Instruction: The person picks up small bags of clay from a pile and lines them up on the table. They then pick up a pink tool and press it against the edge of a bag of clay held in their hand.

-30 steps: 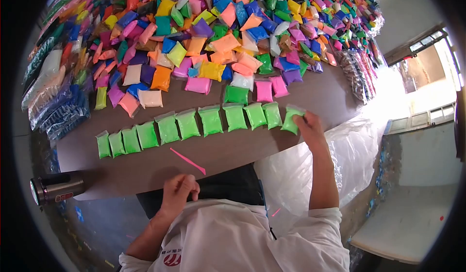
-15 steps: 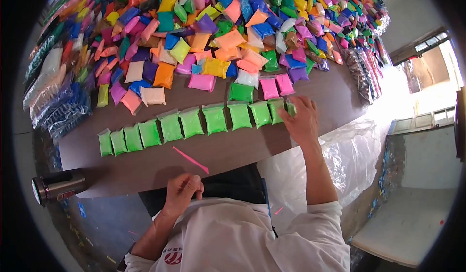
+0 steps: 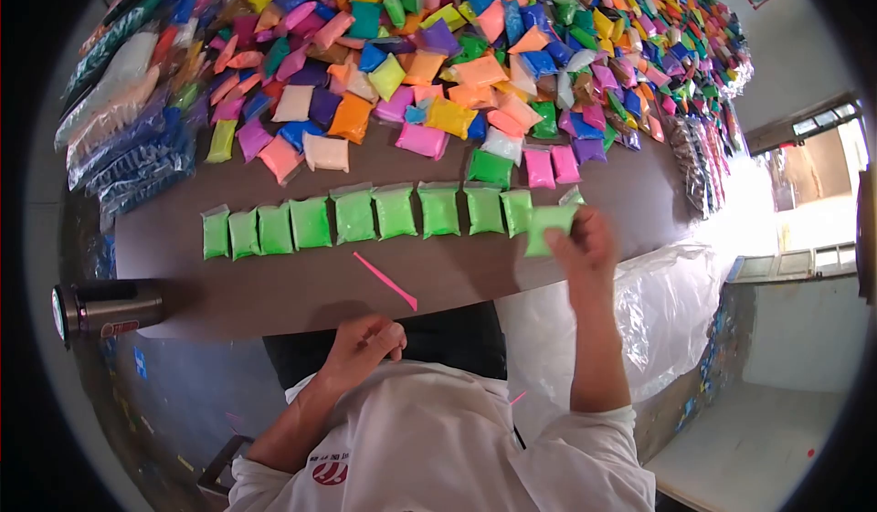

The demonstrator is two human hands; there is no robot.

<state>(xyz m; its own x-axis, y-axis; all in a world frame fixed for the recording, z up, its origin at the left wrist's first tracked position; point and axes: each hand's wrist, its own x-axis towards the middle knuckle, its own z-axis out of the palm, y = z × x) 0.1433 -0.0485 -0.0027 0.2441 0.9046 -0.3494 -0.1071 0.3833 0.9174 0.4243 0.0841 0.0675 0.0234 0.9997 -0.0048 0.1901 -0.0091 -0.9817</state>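
R hand (image 3: 585, 247) grips green bag (image 3: 545, 227); L hand (image 3: 365, 346) idle nr chest.

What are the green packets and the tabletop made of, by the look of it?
Green packets: clear, glossy plastic film, probably, with a flat transparent strip at the top edge; the filling is opaque neon green, soft-looking, maybe clay or powder. The right hand holds one packet, which looks slightly bent. Tabletop: smooth, matte, dark brown, likely laminate or painted board; no grain visible.
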